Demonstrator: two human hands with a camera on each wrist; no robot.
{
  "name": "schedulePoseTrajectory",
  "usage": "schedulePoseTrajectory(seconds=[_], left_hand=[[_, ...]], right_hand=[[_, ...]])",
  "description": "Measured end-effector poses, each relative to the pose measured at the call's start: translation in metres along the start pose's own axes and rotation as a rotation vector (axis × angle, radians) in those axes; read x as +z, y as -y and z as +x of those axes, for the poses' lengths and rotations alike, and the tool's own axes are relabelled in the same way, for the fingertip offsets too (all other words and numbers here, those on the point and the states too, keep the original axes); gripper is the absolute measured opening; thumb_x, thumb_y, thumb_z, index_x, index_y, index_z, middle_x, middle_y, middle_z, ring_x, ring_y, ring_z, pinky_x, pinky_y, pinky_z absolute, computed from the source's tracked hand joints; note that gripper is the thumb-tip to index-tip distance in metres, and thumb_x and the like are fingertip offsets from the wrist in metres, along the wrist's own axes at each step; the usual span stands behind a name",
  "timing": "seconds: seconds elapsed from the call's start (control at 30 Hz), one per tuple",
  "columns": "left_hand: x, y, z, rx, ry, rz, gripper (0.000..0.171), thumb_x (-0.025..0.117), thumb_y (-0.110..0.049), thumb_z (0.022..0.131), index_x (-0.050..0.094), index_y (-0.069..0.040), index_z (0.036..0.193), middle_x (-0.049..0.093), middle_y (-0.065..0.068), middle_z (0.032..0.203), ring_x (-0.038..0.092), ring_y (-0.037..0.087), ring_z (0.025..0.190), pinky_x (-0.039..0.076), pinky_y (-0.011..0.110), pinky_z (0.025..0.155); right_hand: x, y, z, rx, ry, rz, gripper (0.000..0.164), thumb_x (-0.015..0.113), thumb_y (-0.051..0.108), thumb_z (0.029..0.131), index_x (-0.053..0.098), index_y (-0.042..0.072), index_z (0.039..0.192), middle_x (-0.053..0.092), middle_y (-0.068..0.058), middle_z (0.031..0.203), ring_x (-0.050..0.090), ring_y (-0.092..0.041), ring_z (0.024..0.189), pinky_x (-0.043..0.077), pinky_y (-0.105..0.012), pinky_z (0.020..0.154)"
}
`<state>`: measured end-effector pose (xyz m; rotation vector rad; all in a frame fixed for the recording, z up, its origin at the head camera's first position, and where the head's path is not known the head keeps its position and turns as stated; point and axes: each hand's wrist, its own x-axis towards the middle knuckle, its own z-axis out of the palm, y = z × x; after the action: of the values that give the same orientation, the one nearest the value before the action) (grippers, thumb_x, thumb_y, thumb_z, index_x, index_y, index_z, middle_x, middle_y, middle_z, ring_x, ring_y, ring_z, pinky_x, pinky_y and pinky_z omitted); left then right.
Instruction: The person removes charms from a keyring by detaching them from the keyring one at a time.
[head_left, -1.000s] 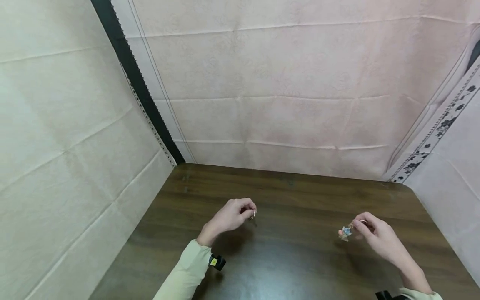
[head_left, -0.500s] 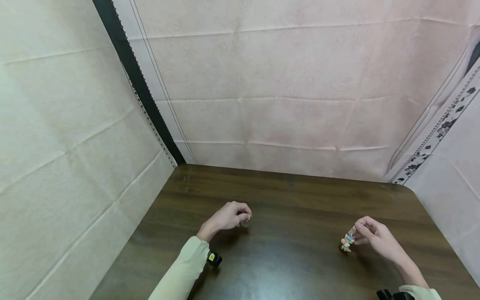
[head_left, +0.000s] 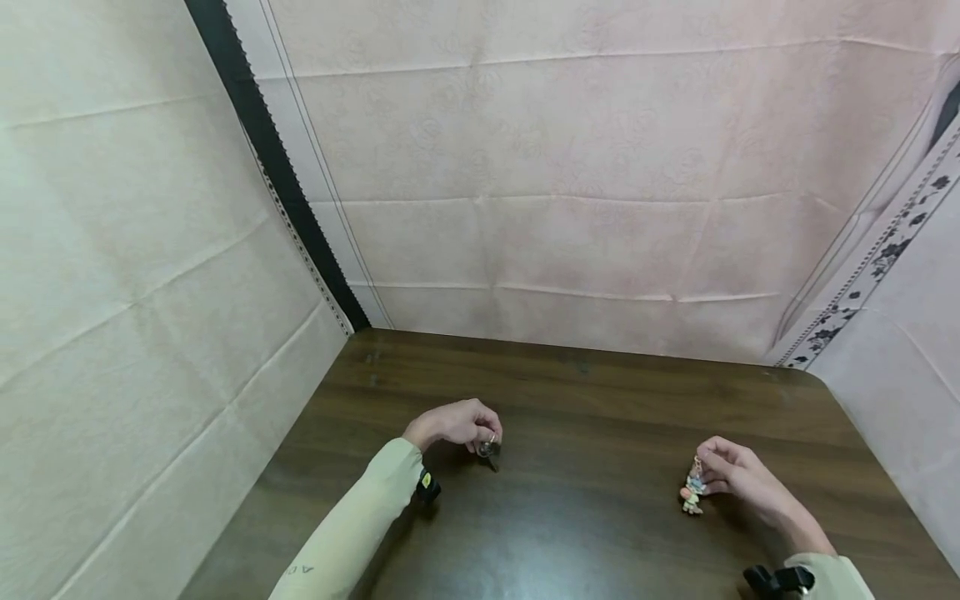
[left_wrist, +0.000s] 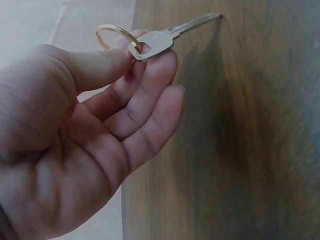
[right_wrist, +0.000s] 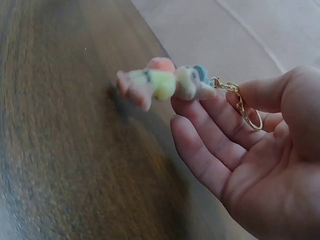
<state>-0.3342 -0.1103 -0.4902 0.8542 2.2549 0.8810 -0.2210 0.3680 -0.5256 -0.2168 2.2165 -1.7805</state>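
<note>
My left hand (head_left: 459,422) pinches a silver key (left_wrist: 156,43) between thumb and fingertips. A gold split ring (left_wrist: 116,33) runs through the hole in the key's head, and the key's tip points down close to the table. Off to the right, my right hand (head_left: 738,475) holds a keychain by its gold chain and ring (right_wrist: 242,102). From it hangs a small figurine charm (right_wrist: 162,82) with a yellow-green body, an orange round part and a blue top. Its feet are close over the wood in the head view.
The dark brown wooden table (head_left: 600,417) lies under both hands. Pale cloth (head_left: 585,167) walls it in at the back and on both sides. A black wrist camera (head_left: 427,487) sits on the left wrist, another (head_left: 778,581) on the right.
Both hands have come slightly lower and nearer. The figurine charm has swung from slanted to hanging nearly upright. The key now shows below the left fingers, pointing down.
</note>
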Motion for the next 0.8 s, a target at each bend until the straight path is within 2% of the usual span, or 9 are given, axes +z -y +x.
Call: schedulePoseTrajectory(seconds=[0.13, 0.33, 0.57, 0.8], left_hand=[[-0.004, 0.001, 0.008, -0.005, -0.019, 0.016, 0.017, 0.055, -0.010, 0.100, 0.071, -0.012, 0.096, 0.067, -0.001, 0.079, 0.062, 0.011, 0.069, 0.057, 0.032, 0.066], [-0.003, -0.005, 0.021, -0.010, -0.071, 0.127, 0.015, 0.057, -0.014, 0.099, 0.072, -0.014, 0.095, 0.066, -0.002, 0.077, 0.060, 0.011, 0.066, 0.053, 0.025, 0.059], [0.009, -0.013, 0.033, -0.047, -0.100, 0.167, 0.013, 0.058, -0.014, 0.099, 0.070, -0.014, 0.094, 0.068, 0.002, 0.077, 0.055, 0.010, 0.061, 0.045, 0.021, 0.053], [0.017, -0.017, 0.042, -0.076, -0.128, 0.193, 0.011, 0.059, -0.018, 0.099, 0.068, -0.019, 0.093, 0.067, -0.002, 0.080, 0.058, 0.011, 0.064, 0.046, 0.022, 0.055]], right_hand=[[0.001, 0.000, 0.004, 0.053, 0.003, -0.009, 0.028, 0.043, 0.024, 0.106, 0.050, -0.003, 0.103, 0.064, 0.002, 0.087, 0.066, -0.012, 0.076, 0.059, -0.034, 0.071], [0.003, 0.002, 0.010, 0.108, -0.034, -0.055, 0.032, 0.047, 0.027, 0.105, 0.051, -0.006, 0.106, 0.061, 0.001, 0.087, 0.063, -0.013, 0.075, 0.059, -0.036, 0.070], [0.005, 0.003, 0.013, 0.025, -0.009, -0.185, 0.035, 0.048, 0.021, 0.104, 0.050, -0.013, 0.111, 0.063, -0.001, 0.090, 0.063, -0.010, 0.078, 0.058, -0.035, 0.066], [0.009, 0.007, 0.016, -0.027, -0.019, -0.365, 0.027, 0.052, 0.023, 0.102, 0.061, -0.002, 0.104, 0.062, -0.008, 0.087, 0.058, -0.008, 0.072, 0.055, -0.032, 0.060]])
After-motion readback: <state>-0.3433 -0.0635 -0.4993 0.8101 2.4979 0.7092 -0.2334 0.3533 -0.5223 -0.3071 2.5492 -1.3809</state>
